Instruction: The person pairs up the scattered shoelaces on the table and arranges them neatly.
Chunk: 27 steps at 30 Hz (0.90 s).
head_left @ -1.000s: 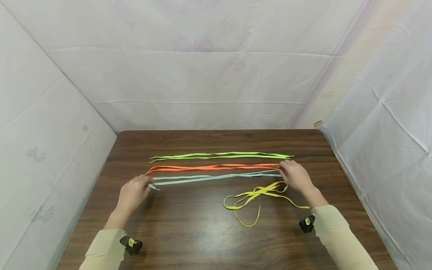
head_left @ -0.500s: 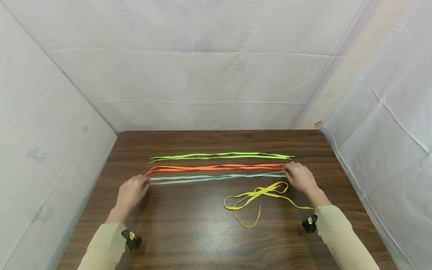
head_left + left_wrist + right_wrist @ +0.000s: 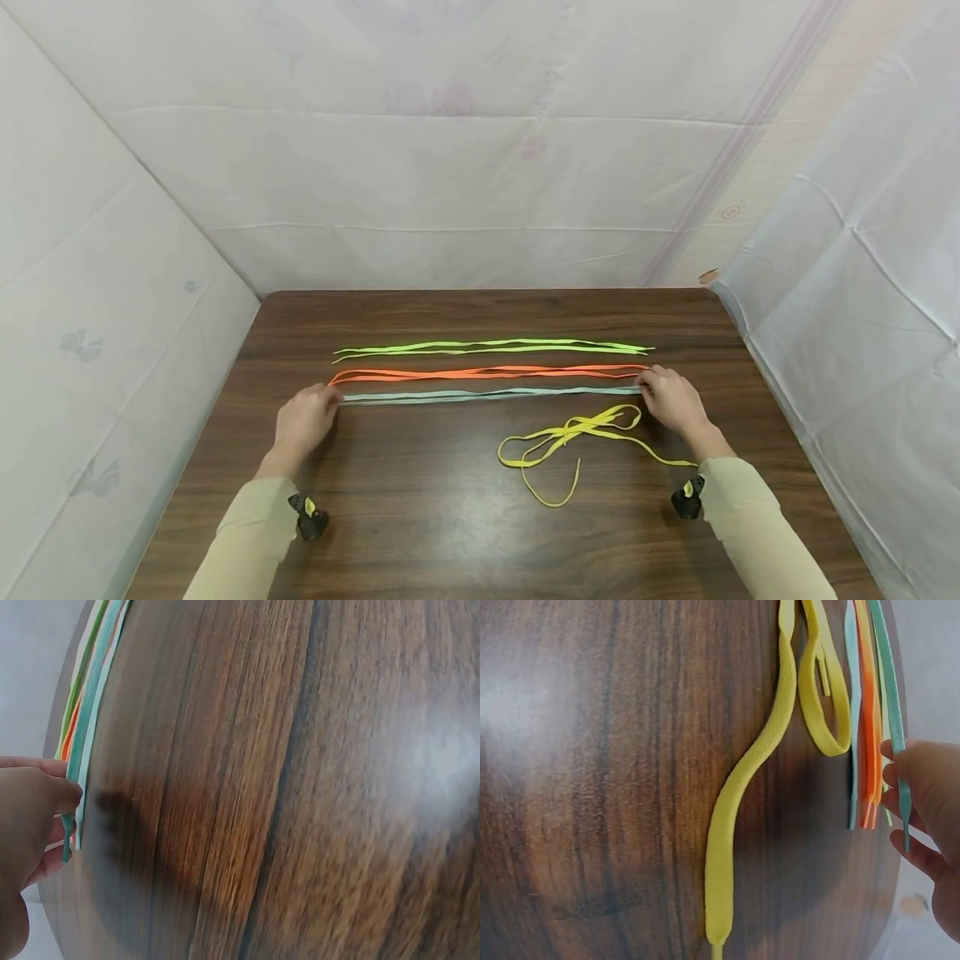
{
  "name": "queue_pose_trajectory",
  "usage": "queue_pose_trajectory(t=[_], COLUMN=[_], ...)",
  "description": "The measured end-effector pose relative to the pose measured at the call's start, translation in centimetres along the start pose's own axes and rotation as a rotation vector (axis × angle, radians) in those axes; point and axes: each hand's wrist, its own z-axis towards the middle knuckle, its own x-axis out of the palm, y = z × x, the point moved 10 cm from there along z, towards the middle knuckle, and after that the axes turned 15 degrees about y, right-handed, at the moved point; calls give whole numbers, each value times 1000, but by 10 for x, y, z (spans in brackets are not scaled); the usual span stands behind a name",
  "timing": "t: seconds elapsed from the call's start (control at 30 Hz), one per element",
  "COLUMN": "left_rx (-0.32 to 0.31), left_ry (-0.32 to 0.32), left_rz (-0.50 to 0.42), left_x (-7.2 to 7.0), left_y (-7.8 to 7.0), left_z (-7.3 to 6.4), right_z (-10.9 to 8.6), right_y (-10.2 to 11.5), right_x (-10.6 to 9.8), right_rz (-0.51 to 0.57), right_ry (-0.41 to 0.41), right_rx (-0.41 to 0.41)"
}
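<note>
A pair of light blue shoelaces (image 3: 480, 394) stretches across the table in two nearly parallel strands. My left hand (image 3: 303, 419) pinches one strand near its left end between thumb and finger; its tip hangs below the fingers in the left wrist view. At the other end, my right hand (image 3: 675, 404) pinches a light blue strand (image 3: 889, 682), its tip pointing out past the fingers. The second strand (image 3: 852, 750) lies on the table beside it. Just beyond are the orange shoelaces (image 3: 525, 368), laid lengthwise, with their right ends close to the right hand.
Lime green shoelaces (image 3: 525, 341) lie straight, farthest back. A yellow shoelace (image 3: 577, 426) lies loosely looped nearer me, its tail running under the right wrist. The brown wooden table (image 3: 420, 517) has white sheeting (image 3: 450, 183) behind and at both sides.
My right hand has shifted right with its lace end. My left hand has moved slightly right and away from me, bringing the near light blue strand closer to the other one.
</note>
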Motion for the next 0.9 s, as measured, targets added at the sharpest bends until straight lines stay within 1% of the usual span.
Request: queue_pose_trajectory(t=[0.2,0.43,0.57,0.9], left_rx=[-12,-65,-98,-167], left_ry=[-1,-5,-2,54], left_rz=[0,-24,-32,-61], left_x=[2,3,3,6], left_y=[-1,7,12,21], left_z=[4,6,7,9], right_z=[-3,-3,-4,-6], right_y=[-7,-18,-19,-27], right_x=[6,15,16,25], right_rz=[22,24,14,14], right_ry=[13,54,61,95], right_rx=[37,113,132,189])
